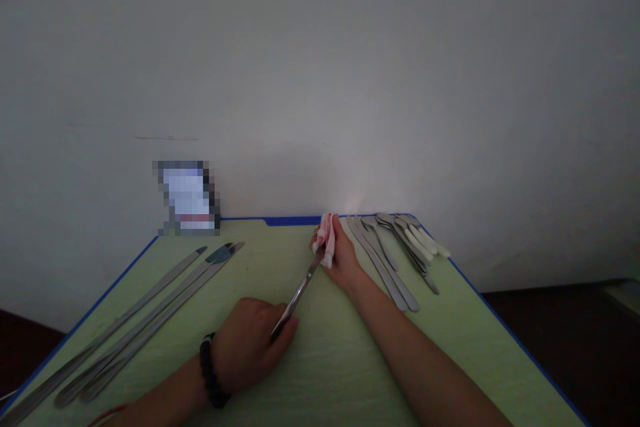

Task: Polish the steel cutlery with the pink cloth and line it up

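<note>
Wiping seems to be the step in hand: a metal utensil [300, 291] is held slanted over the middle of the worktop [270, 247], and its far end is put into a pink and white cloth [327, 237]. By the left hand [255, 340], the near end of the utensil is gripped, with the fingers curled around it. By the right hand [344, 257], close to the far edge, the cloth is pinched about the far end, so the shape of this end cannot be told.

Along the left edge, several knife-like pieces [184, 290] are laid roughly side by side, with one end directed toward the far edge. Near the far right corner, slender metal pieces [399, 299], spoons [384, 218] and pieces with white handles [421, 250] are placed, some of them overlapping.

From this layout, two groups can be distinguished. It may be supposed that one is already wiped and one is left, but which is which cannot be told, because no difference of cleanness is visible. The held utensil is judged as unfinished, since the cloth is wrapped about it and it is not yet laid down with either group.
</note>
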Demonstrator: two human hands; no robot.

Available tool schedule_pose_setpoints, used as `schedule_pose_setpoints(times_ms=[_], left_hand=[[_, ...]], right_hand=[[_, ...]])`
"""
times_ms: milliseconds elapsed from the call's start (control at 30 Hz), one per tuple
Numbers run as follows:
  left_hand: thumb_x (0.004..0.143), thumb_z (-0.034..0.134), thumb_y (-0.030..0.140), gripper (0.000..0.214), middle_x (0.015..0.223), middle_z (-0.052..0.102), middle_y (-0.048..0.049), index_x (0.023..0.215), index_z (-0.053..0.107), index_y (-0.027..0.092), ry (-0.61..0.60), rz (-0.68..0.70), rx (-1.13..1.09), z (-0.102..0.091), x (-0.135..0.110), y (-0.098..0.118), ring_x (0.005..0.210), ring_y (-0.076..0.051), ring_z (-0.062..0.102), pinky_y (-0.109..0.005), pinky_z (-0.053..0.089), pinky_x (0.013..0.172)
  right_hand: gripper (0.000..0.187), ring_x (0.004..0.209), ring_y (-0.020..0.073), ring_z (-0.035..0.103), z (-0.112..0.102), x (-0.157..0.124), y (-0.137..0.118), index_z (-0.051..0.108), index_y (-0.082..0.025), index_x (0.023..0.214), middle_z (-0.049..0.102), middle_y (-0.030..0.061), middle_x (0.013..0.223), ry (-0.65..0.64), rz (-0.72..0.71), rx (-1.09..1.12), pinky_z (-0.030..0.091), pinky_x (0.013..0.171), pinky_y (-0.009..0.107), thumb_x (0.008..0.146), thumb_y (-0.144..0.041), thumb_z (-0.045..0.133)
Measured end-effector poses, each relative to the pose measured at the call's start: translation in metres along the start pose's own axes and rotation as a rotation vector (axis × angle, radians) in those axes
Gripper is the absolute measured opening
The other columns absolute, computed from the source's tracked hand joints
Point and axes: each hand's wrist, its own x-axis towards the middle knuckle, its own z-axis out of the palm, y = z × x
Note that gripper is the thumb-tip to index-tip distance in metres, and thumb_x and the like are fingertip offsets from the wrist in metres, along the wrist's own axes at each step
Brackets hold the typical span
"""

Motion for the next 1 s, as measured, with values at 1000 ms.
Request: schedule_pose_setpoints(times_ms=[1000], left_hand=[[0.096,0.027,0.034,0.043,0.062,0.065,-0.0040,0.070,0.058,0.019,-0.046,-0.006,0.071,-0.0022,-0.0005,0.0021,0.057,-0.018,0.061,-0.029,0.032,0.056]], right_hand=[[0.036,0.043,0.0097,0.050,0.0027,-0.0032,0.0013,0.052,-0.019,0.071,0.056,-0.0033,0.048,-0.068,-0.029,-0.087,0.041,0.043,0.019,0.079,-0.052,0.061]])
